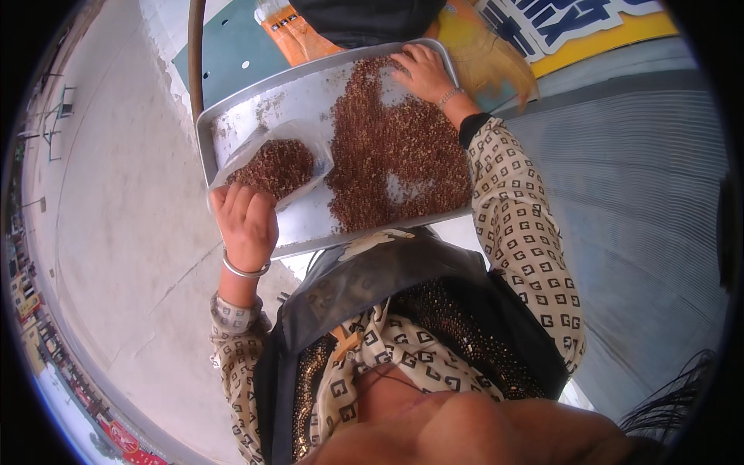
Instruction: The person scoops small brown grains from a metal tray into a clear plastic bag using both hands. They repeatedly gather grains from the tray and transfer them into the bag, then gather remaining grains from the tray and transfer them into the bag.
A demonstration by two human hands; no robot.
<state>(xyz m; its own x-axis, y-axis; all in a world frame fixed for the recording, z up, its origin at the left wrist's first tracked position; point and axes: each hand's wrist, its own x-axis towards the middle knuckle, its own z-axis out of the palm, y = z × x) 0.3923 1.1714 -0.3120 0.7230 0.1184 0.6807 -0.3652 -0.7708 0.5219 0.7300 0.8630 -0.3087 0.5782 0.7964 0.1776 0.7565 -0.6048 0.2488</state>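
A shallow metal tray (pixel 302 228) lies before me, tilted in the view. Spread over its right half are reddish-brown dried peppercorns (pixel 372 157), which look like Sichuan pepper, with bare metal showing through in patches. A clear plastic bag (pixel 321 152), its mouth gaping, rests in the tray's left part and holds a heap of the same peppercorns (pixel 285 165). My left hand (pixel 245 218) is closed on the near rim of the bag. At the tray's far right corner, my right hand (pixel 423 72) touches the edge of the spread, fingers apart and nothing visible in them.
Beyond the tray are a black item (pixel 372 20), an orange package (pixel 296 35) and a yellowish plastic bag (pixel 482 55). A wooden pole (pixel 197 58) stands at the tray's far left. To the right is a ribbed grey surface (pixel 628 174); concrete ground (pixel 128 192) stretches left.
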